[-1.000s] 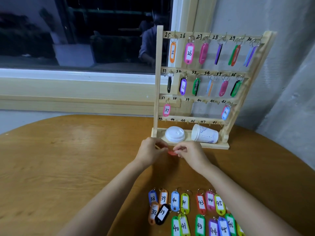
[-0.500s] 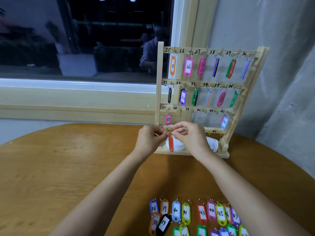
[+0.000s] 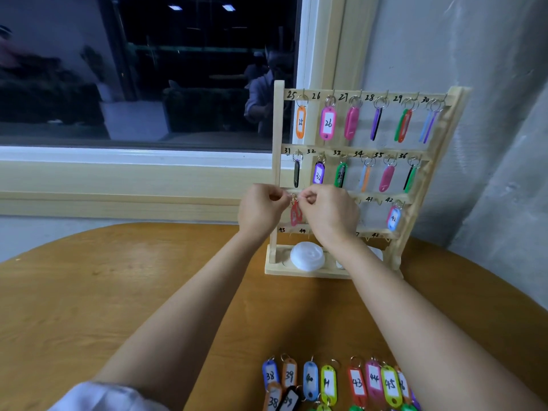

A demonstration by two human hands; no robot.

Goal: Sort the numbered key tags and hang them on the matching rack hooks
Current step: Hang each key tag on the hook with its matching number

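A wooden key rack (image 3: 278,134) with numbered hooks stands at the table's far edge. Tags hang on rows 25–30 and 31–36, and a blue tag 42 (image 3: 393,218) on the third row. A red tag (image 3: 295,214) dangles at the third row's left end. My left hand (image 3: 261,210) and my right hand (image 3: 329,212) both pinch its ring at the hook. The hook itself is hidden by my fingers. Several loose numbered tags (image 3: 326,381) lie in rows on the table's near edge.
A white plastic lid (image 3: 307,255) lies on the rack's base, and a paper cup behind my right wrist is mostly hidden. The round wooden table (image 3: 118,292) stretches left. A dark window (image 3: 148,69) and a grey wall stand behind the rack.
Both hands rose from the table in front of the rack's base to the third row's left end, carrying the red tag up with them.
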